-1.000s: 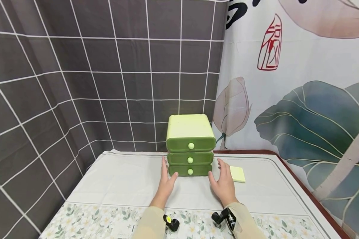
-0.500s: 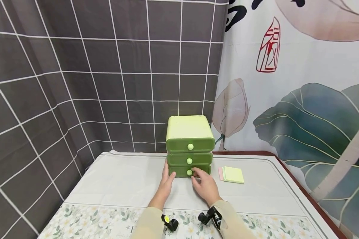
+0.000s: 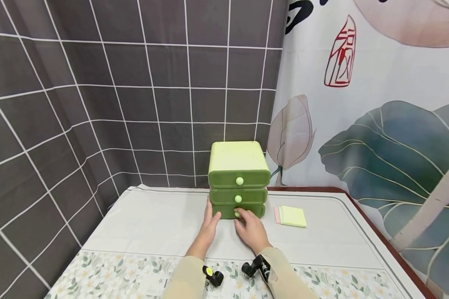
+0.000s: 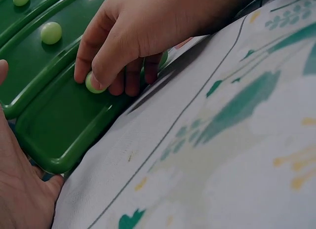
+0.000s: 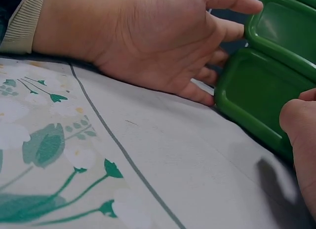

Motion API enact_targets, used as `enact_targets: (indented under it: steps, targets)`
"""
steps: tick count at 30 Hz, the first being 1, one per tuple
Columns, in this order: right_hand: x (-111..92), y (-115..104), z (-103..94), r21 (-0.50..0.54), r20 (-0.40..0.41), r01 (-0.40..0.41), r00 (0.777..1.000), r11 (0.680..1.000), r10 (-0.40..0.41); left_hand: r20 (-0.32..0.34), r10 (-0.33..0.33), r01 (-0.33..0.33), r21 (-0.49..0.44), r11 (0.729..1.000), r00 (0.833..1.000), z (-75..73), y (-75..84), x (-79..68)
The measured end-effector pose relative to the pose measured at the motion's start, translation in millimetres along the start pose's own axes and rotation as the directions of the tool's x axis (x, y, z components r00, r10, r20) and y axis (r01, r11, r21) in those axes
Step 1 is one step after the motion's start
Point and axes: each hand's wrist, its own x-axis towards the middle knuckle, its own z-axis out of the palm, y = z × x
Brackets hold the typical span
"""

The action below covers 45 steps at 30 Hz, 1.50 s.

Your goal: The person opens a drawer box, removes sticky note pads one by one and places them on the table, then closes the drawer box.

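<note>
A small light-green drawer cabinet with three dark green drawers stands at the back of the table, all its drawers closed. My right hand pinches the round knob of the bottom drawer between thumb and forefinger. Along the cabinet's lower left side rests my left hand, its fingers extended; in the right wrist view the fingertips of that left hand touch the left edges of the lower drawers.
To the right of the cabinet lie sticky notes in yellow, green and pink. A white cloth with a floral border covers the table. Behind it hang a grey grid curtain and a lotus-print curtain.
My right hand has moved left from the cabinet's right side to the bottom drawer's knob, uncovering the sticky notes. My left hand has come in against the left side.
</note>
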Motion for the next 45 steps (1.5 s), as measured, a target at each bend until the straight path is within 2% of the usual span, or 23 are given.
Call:
enact_targets:
  steps: [2, 8, 15, 23, 32, 41, 45]
  targets:
    - [0, 0, -0.1, -0.004, 0.001, -0.005, 1.000, 1.000, 0.005, -0.004, -0.009, 0.009, 0.010, 1.000, 1.000, 0.2, -3.5, 1.8]
    - [-1, -2, -0.9, -0.019, -0.020, 0.011, 1.000, 1.000, -0.012, -0.064, -0.039, 0.045, 0.088, 0.995, 0.997, 4.1, -29.3, 10.7]
    - [-8, -7, -6.2, -0.051, -0.006, 0.020, 1.000, 0.998, -0.021, -0.093, -0.044, 0.054, 0.116, 0.992, 0.995, 5.2, -29.6, 10.3]
    - [-14, -12, -14.3, -0.057, -0.008, 0.032, 0.999, 0.998, -0.032, -0.077, -0.069, 0.073, 0.053, 0.996, 0.995, -2.7, -34.9, 9.9]
    - [-21, -16, -17.8, -0.061, -0.006, 0.041, 0.999, 0.997, -0.042, -0.025, 0.021, -0.021, -0.024, 0.999, 0.999, -6.2, -38.1, 11.2]
    - [-28, -21, -25.2, -0.078, 0.007, 0.056, 0.998, 0.995, -0.055, -0.009, 0.043, -0.044, -0.105, 0.993, 0.999, -10.0, -39.1, 13.9]
    - [-30, -22, -27.9, -0.085, 0.011, 0.061, 0.998, 0.994, -0.060, 0.013, 0.059, -0.056, -0.137, 0.989, 0.998, -10.9, -30.9, 11.8]
